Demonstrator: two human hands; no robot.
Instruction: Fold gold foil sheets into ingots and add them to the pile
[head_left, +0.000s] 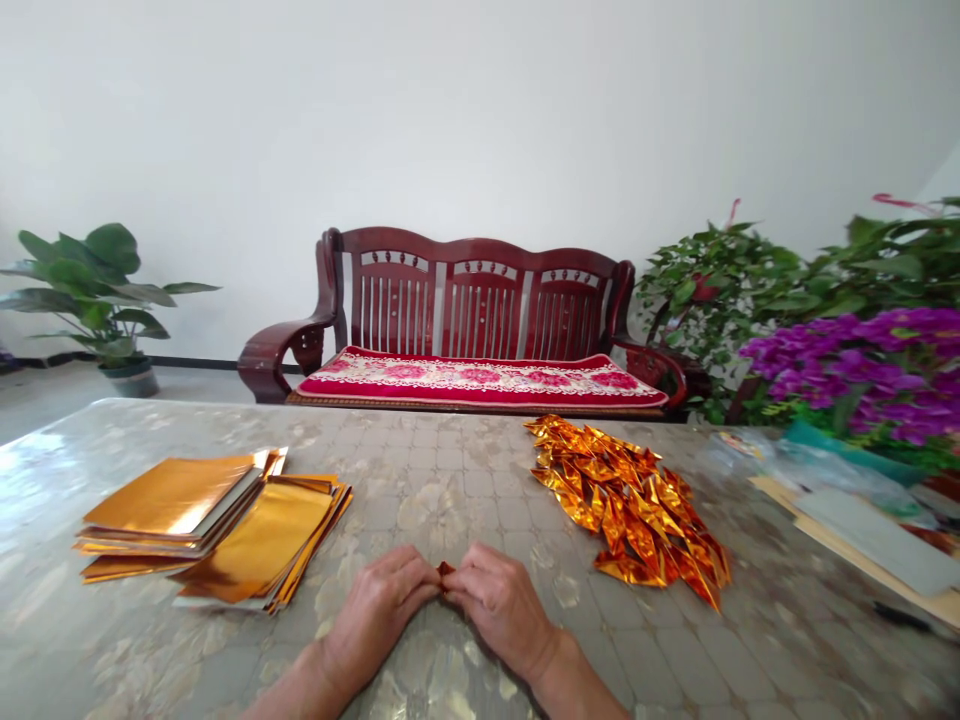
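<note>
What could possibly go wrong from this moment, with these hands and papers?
The small foil piece is pinched between the left hand and the right hand, so it might slip or crease badly. The stacked foil sheets have uneven edges; a brush from the left hand could slide some loose. The folded pieces lie in a loose heap, so a careless right hand might scatter or flatten some.

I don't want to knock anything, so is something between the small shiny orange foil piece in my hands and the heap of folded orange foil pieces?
Only your right hand, which pinches the small shiny orange foil piece from the side nearer the heap of folded orange foil pieces. Beyond it, I see just patterned grey tabletop.
</note>
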